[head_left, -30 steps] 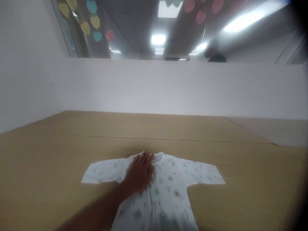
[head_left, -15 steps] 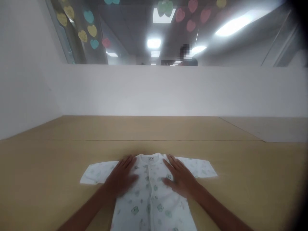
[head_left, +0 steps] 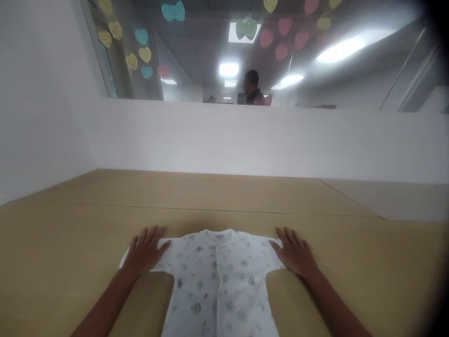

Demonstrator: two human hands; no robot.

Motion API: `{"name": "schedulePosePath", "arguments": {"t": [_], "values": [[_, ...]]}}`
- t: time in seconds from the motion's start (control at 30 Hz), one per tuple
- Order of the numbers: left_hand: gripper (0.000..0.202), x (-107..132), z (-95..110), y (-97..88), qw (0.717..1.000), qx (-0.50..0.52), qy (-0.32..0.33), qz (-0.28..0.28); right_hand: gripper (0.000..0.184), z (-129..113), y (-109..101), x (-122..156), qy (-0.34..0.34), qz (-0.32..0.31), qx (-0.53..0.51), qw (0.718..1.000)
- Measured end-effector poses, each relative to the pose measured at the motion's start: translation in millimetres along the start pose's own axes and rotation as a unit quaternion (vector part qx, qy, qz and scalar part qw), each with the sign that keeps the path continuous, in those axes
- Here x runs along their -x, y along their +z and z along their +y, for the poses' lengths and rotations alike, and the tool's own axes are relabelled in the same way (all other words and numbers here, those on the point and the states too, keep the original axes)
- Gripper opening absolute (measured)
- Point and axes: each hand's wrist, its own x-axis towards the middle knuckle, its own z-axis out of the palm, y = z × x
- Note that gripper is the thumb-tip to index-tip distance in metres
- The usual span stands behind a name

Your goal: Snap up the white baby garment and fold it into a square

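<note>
A small white long-sleeved shirt (head_left: 217,281) with green and grey animal prints lies face up, its sleeves spread to both sides. The collar points away from me, and the lower hem is out of view. On the left sleeve rests my left hand (head_left: 145,250), palm down with fingers spread; a bit of white cuff shows beyond it. My right hand (head_left: 294,250) lies flat over the other sleeve, thumb toward the shirt's body, hiding that cuff. Neither hand grips the fabric.
The shirt lies on a light wood table (head_left: 368,262) with a seam across it. Behind stands a white wall (head_left: 228,135) under a window with heart-shaped paper notes (head_left: 141,36). A person (head_left: 254,89) appears in the glass. Another white wall (head_left: 38,107) borders the left.
Both hands have moved outward from the shirt's chest onto the sleeves, left hand leftward and right hand rightward. The view has shifted slightly; the shirt stays flat.
</note>
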Motion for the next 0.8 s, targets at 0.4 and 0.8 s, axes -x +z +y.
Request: {"name": "schedulePosePath", "arguments": {"t": [0.4, 0.8], "values": [[0.070, -13, -46, 2.3, 0.995, 0.024, -0.100, 0.011, 0.073, 11, 6, -10, 0.078, 0.017, 0.003, 0.997], [0.063, -12, -53, -5.4, 0.992, 0.057, -0.109, 0.008, 0.073, 10, 9, -11, 0.074, 0.023, 0.010, 0.997]]}}
